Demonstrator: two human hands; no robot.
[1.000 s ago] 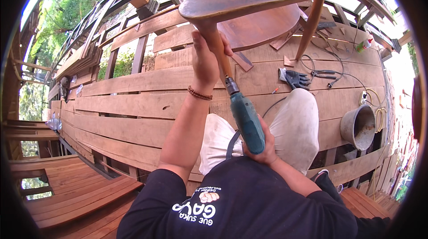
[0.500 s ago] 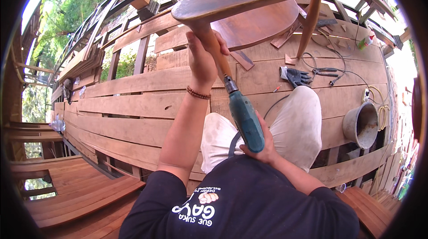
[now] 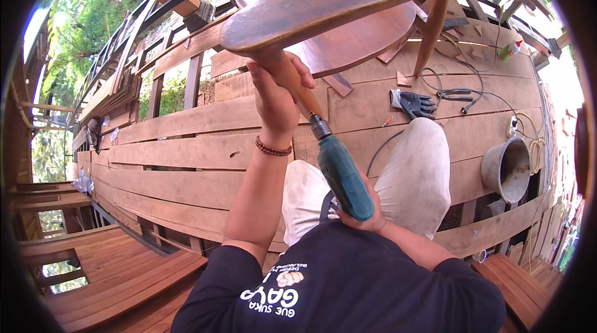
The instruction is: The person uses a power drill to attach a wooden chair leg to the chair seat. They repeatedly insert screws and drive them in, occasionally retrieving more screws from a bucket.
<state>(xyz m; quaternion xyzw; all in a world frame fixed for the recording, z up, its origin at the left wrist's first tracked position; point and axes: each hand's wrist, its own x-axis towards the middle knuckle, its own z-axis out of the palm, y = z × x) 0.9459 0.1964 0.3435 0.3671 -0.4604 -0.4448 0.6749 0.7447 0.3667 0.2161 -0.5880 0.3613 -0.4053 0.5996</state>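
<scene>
A wooden chair with a broad, rounded armrest (image 3: 348,6) and a glossy reddish-brown seat (image 3: 360,50) stands ahead of me. Just below the armrest, my left hand (image 3: 278,93) is closed around the chair leg (image 3: 291,78). In my right hand (image 3: 372,208) I hold a teal power drill (image 3: 344,174) by its rear. The drill's chuck (image 3: 319,126) points up at the leg's lower end, and whatever bit it carries is mostly hidden there. My right fingers are partly covered by the drill body.
Plank flooring (image 3: 186,149) with gaps spreads around me. To the right lie dark work gloves (image 3: 415,105), a cable (image 3: 482,87), wood scraps (image 3: 339,84) and a small orange-tipped tool (image 3: 387,122). A grey bucket (image 3: 507,171) and a green bottle (image 3: 510,49) stand farther right.
The armrest's left end and my left hand have shifted slightly left and lower in view. The drill has tilted a little and sits slightly lower, still against the leg's end.
</scene>
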